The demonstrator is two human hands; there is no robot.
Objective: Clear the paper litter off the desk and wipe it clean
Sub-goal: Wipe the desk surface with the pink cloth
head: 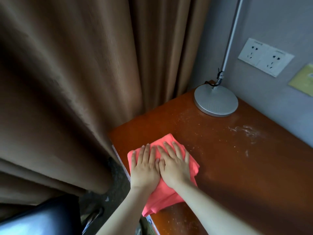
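Coral-pink cloth (166,192) lies under flat left hand (145,168) and right hand (175,164), gripping nothing — it may slide off the orange-brown wooden desk (237,167) edge.

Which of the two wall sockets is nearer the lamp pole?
The left socket: it sits beside the lamp pole, while the right one is farther along the wall.

Bedroom: curtain (76,82), desk (237,158), lamp (216,102)

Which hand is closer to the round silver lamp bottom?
The right hand. It lies flat on the pink cloth, on the side towards the lamp base. The left hand presses beside it, on the far side, near the desk's curtain edge.
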